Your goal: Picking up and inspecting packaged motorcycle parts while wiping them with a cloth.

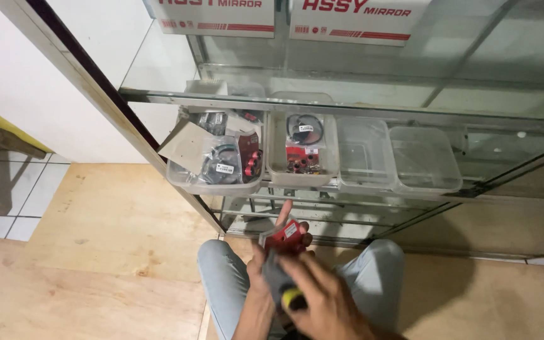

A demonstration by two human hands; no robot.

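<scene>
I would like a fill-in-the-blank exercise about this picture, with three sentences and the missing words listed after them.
1. The left hand holds a small packet whose colour is ____.
2. On the glass shelf stand ____ clear plastic bins in a row.
3. The two bins at the right end of the row are ____.

Missing words: red; four; empty

Four clear tubs [426,158] on the glass shelf [360,101]: two filled, two empty. Two white boxes [347,19] above. Two hands [303,283] share one red packet [286,238].
</scene>
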